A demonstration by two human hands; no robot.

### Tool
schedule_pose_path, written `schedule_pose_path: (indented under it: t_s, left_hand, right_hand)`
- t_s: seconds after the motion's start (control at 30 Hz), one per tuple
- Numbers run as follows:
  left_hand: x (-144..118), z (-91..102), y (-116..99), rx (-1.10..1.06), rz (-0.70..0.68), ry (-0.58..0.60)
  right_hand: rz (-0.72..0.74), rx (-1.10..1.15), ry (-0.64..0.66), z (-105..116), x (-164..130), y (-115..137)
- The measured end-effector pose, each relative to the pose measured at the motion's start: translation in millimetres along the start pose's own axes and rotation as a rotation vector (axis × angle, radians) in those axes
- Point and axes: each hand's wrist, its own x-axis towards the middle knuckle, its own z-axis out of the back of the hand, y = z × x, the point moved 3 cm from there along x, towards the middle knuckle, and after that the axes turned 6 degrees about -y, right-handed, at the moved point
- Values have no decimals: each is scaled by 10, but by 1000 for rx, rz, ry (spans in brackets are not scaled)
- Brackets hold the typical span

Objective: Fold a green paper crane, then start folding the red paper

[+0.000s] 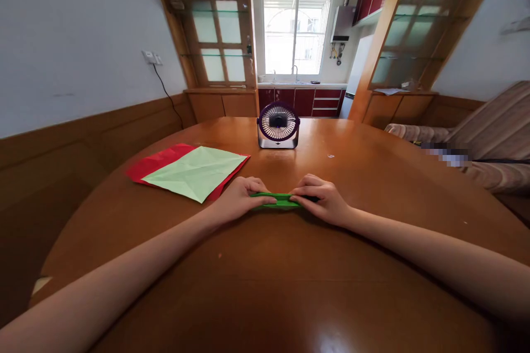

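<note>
My left fingers point(265, 199) press down on the left end of a folded green paper strip point(278, 200); my right fingers point(298, 197) press on its right end. Both sets are curled and pinching the strip flat, fingertips nearly meeting over its middle. Left hand point(240, 196) and right hand point(323, 198) sit knuckles-up, forearms running back toward me on either side.

Landmark: the small purple desk fan point(278, 125), upright, grille facing me.

- Green strip: lies flat on the wooden surface point(372, 187), directly in front of the fan, well apart from it, on my side.
- Pale green sheet point(194, 171): left of and nearer than the fan, showing crease lines, lying on top of a red sheet point(159, 161) whose edges show at its far-left side and along its right edge. Its near corner lies just beside my left hand; I can't tell whether they touch.
- Behind the fan: kitchen with a window point(296, 33) and red cabinets point(304, 100).
- Right of the fan, off the surface: a striped sofa point(492, 132).
- Left of the fan: a wall socket point(151, 57) with a black cord hanging down.
</note>
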Motion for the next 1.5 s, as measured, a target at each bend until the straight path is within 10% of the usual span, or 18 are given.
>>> schedule_pose_path:
  t_s: [0.67, 1.5]
  left_hand:
    - [7, 48, -201, 183, -181, -59]
    - [-4, 130, 22, -503, 315, -135]
  right_hand:
    - [-45, 79, 41, -5, 18, 2]
    - [-154, 83, -41, 43, -10, -65]
